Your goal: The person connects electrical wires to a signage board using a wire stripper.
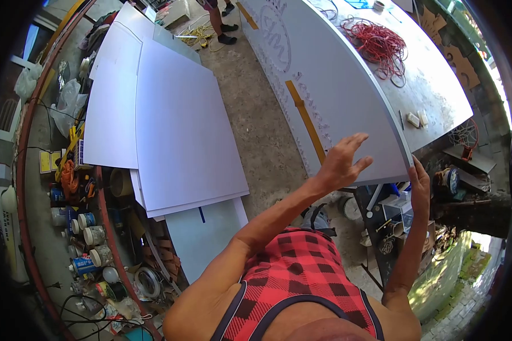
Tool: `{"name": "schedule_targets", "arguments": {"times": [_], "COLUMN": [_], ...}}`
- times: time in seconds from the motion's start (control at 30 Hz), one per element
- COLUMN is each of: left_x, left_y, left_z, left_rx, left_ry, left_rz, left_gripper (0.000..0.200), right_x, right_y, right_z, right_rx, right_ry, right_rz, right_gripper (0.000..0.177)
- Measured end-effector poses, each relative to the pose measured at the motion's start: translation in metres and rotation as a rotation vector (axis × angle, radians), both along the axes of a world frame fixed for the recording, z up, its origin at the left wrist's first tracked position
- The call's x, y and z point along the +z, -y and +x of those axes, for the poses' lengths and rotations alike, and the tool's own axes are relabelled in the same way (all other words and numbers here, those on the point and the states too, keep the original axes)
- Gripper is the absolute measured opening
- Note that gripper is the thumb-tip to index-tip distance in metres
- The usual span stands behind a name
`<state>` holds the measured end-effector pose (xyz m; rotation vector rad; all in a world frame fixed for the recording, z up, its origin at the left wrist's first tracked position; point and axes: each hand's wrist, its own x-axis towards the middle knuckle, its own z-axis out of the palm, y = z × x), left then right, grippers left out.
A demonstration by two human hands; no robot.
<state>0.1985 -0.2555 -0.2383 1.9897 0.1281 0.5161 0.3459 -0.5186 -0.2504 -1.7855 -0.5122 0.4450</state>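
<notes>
A large white panel (347, 96) stands on edge along the side of a table, with brown tape strips (307, 122) and raised clear patterns on its face. My left hand (345, 161) is in front of the panel's near lower part, fingers spread, holding nothing; whether it touches the surface is unclear. At the near right corner, my right hand (420, 181) grips the panel's edge, its thumb side partly hidden.
The table (432, 108) bears a tangle of red cord (375, 45) and small blocks. Stacked white sheets (182, 131) lie at left, beside shelves with jars (94, 236). Another person's legs (217, 23) show at the top. Tools and a clear container (398, 210) sit at lower right.
</notes>
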Motion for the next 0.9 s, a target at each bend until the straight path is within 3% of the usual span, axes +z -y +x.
{"name": "schedule_targets", "arguments": {"times": [0.17, 0.27, 0.47, 0.63, 0.9], "left_x": [-0.004, 0.009, 0.009, -0.005, 0.001], "left_y": [0.034, 0.046, 0.056, 0.060, 0.057], "left_z": [0.035, 0.042, 0.052, 0.054, 0.060], "left_rx": [0.046, 0.010, -0.029, -0.103, -0.119], "left_ry": [0.075, 0.022, 0.120, -0.031, -0.061], "left_rz": [0.153, 0.005, 0.208, 0.198, 0.319], "left_gripper": [0.064, 0.065, 0.063, 0.052, 0.048], "right_x": [-0.002, -0.006, 0.003, 0.002, -0.007], "right_y": [-0.014, -0.012, -0.022, -0.023, -0.021], "right_z": [-0.018, -0.020, -0.039, -0.049, -0.045], "right_rx": [-0.214, -0.189, -0.176, -0.155, -0.115], "right_ry": [0.009, 0.057, 0.067, 0.086, 0.165], "right_rz": [-0.007, -0.052, -0.051, -0.070, -0.103], "right_gripper": [0.053, 0.052, 0.049, 0.049, 0.051]}}
